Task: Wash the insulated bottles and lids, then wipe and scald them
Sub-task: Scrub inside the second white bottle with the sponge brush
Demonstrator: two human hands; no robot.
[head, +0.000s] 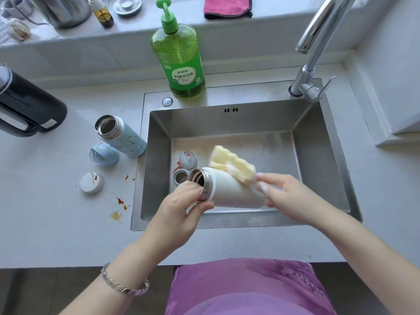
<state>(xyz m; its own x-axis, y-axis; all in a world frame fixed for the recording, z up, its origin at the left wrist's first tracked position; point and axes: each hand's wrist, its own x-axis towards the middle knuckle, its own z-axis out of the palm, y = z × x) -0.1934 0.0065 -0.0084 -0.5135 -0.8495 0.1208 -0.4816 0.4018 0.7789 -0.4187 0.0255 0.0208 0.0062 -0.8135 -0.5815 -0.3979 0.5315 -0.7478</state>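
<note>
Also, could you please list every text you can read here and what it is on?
"家家宜": label of the green detergent bottle.
"柠檬洗洁精": same label, the line below.
Too blurred to read: that label's small print, the sticker on the black jug, the paper at top left.

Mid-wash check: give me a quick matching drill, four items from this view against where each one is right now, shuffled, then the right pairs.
Things
1. white bottle
2. blue bottle
3. grey lid
4. yellow sponge brush

Places
A. lies in the sink basin
B. gripped by the right hand
C. stands open on the counter, left of the sink
D. held tilted over the sink by the left hand

Pairs: 1-D, 2-C, 3-A, 4-B
</note>
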